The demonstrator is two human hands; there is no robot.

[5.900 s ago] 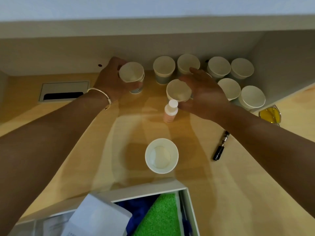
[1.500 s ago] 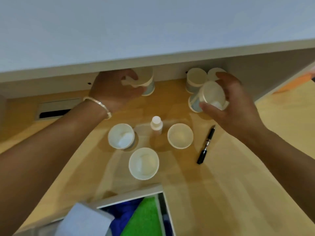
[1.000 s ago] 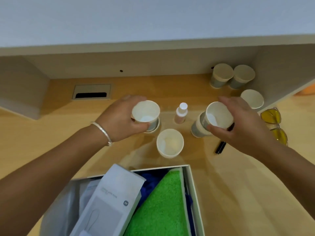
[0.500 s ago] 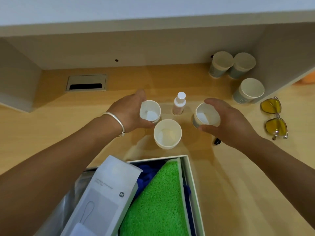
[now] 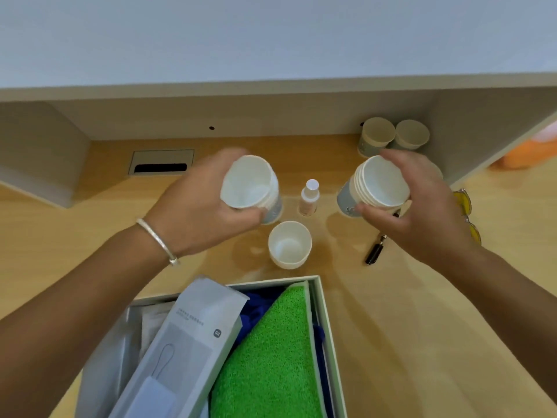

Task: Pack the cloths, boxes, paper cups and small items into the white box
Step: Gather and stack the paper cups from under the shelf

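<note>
From the head view, the left hand (image 5: 196, 212) has its grip curled round a short stack of paper cups (image 5: 251, 188) and the right hand (image 5: 422, 206) round a taller stack (image 5: 373, 185), both above the tabletop (image 5: 422, 312). I'd nest them together, scoop up the loose cup (image 5: 289, 244), then tuck everything beside the green cloth (image 5: 271, 357) in the white box (image 5: 327, 321).

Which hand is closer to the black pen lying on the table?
Right. The right hand, holding a stack of cups, hovers just above the pen. The left hand is far off, across the small bottle.
</note>
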